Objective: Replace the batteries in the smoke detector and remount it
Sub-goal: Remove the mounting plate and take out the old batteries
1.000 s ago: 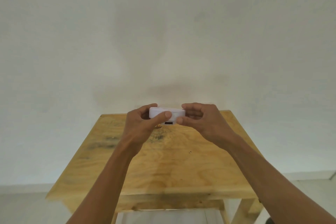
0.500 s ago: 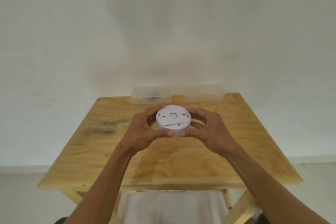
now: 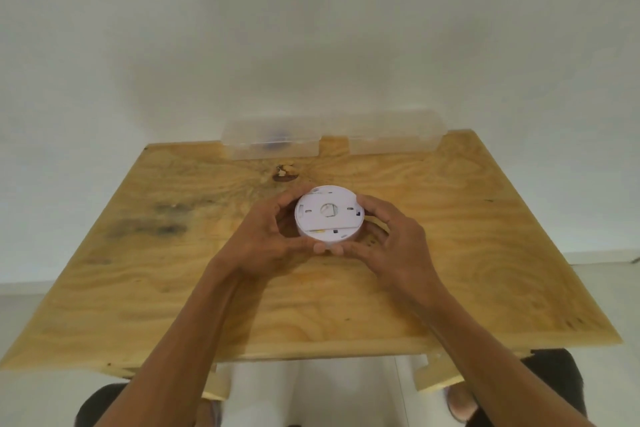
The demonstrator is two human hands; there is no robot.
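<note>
A round white smoke detector (image 3: 328, 215) is held over the middle of the wooden table (image 3: 450, 253), its flat back plate facing up at me. My left hand (image 3: 266, 236) cups its left side and my right hand (image 3: 388, 239) cups its right side. Both thumbs meet at its near edge. Whether the detector touches the tabletop is hidden by my fingers.
Two clear plastic boxes stand at the table's far edge against the white wall: the left box (image 3: 273, 140) has something dark inside, the right box (image 3: 394, 135) looks empty. A dark knot (image 3: 284, 173) marks the wood behind the detector. White floor shows beneath the table.
My view has tilted down, bringing the whole table and the boxes into sight. Both hands lowered the detector and turned it from edge-on to back plate up.
</note>
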